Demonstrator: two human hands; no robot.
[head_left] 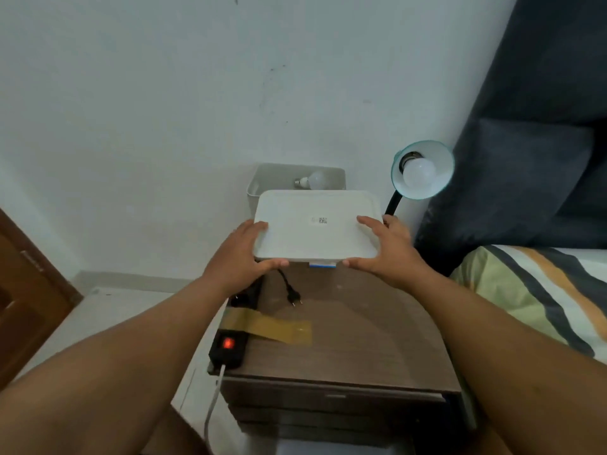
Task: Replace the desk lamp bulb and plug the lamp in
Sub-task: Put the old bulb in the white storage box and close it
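While our fingers were wrapped around the two short ends of the white lid (317, 224), the left hand (241, 254) had its thumb under the near edge and its fingers curled over the top, and the right hand (389, 249) mirrored that on the other side, so both were closed on the lid and holding it flat above the nightstand (354, 343). Just behind it sat the open white bin (259, 188) with a loose bulb (313, 180) lying inside, probably the spare. The desk lamp (423, 169) stood right beside our right hand, a bulb in its socket, and its plug (294, 296) lay loose on the wood, not yet in the power strip (230, 348) taped along the left edge with its red switch lit. Biggest worry, we figured: swinging the lid right would clip the lamp's neck and tip it, since they were nearly touching. Dropping the lid near the front could also bury the plug. Wall behind, bed (532, 297) tight on the right, so the only free room was the bare wood in front and the open floor to the left.
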